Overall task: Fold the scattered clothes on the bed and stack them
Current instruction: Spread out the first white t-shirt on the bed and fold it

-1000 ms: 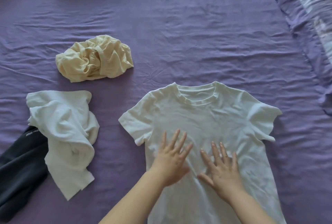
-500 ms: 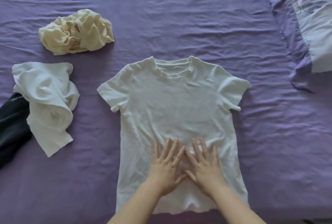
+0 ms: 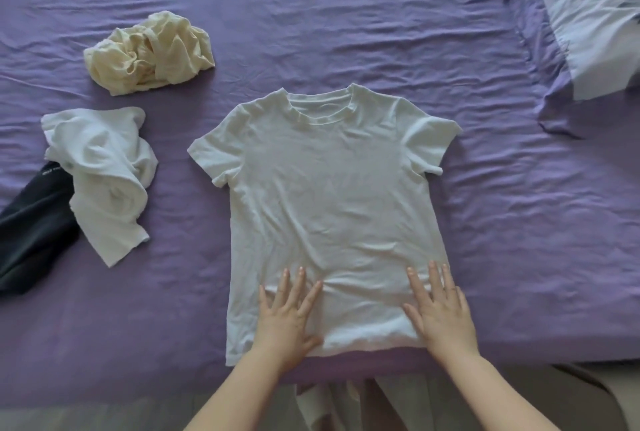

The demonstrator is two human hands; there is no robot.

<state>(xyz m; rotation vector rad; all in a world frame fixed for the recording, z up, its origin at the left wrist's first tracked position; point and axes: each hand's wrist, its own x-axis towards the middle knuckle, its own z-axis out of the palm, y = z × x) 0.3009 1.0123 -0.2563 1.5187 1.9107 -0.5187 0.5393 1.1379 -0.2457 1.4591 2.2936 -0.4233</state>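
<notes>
At left, a dark garment (image 3: 33, 223) lies half under white cloth (image 3: 104, 181); both hands, left hand (image 3: 289, 318) and right hand (image 3: 441, 313), press the T-shirt (image 3: 329, 195) flat-fingered.

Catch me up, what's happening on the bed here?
A person is smoothing a white T-shirt laid flat, collar away from them, on the purple sheet. The left hand and right hand press flat near its hem. Nothing is folded yet: a cream garment, a white garment and a dark garment lie crumpled to the left.
</notes>
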